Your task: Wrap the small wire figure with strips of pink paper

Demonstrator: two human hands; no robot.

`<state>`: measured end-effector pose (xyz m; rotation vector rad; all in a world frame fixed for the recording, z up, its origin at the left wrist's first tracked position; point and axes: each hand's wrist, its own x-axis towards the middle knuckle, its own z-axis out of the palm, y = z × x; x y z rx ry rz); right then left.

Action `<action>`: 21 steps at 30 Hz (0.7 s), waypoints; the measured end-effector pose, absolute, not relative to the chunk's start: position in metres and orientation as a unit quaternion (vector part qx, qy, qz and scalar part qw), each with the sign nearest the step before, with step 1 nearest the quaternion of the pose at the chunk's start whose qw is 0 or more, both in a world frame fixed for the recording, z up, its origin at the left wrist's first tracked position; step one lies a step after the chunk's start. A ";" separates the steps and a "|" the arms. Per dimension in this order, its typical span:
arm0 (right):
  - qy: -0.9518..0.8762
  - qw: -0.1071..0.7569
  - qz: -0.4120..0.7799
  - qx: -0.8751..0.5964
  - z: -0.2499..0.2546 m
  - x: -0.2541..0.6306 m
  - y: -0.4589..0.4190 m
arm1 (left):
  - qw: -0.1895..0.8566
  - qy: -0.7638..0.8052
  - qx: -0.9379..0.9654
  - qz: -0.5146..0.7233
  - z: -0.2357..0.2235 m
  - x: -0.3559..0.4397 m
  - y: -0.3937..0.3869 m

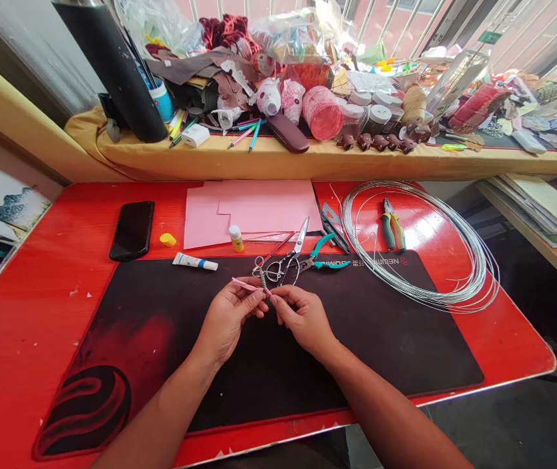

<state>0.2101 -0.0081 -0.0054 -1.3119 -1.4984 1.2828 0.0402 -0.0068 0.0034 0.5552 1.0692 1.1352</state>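
A narrow pink strip (247,284) was held in the air above a black mouse mat (395,339), just in front of the handles of a pair of steel scissors (284,262). It was pinched by the thumb and fingers of the left hand (227,319). The right hand (303,319) was brought against its other end with the fingers curled in, but whether that end was gripped could not be told. The scissors were laid beyond the hands, with teal-handled pliers (324,253) beside them. Farther right, a coil of silver wire (419,247) was laid around yellow-and-green-handled pliers (393,225). Sheets of pink card (258,212), a small glue bottle (236,238), a white tube (194,262), a yellow cap (167,240) and a black smartphone (131,230) were set on the red table (38,326). Pens, jars and bags of craft materials were heaped on a cloth-covered ledge (278,159) behind it.
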 end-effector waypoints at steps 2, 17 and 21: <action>-0.589 0.376 0.497 -0.514 -0.006 0.210 -0.008 | 0.680 0.471 0.246 0.505 0.006 0.040 -0.007; -0.615 0.362 0.516 -0.473 -0.004 0.210 -0.010 | 0.685 0.475 0.222 0.506 0.010 0.038 -0.006; -0.580 0.385 0.547 -0.465 -0.009 0.210 -0.010 | 0.680 0.480 0.231 0.504 0.010 0.038 -0.006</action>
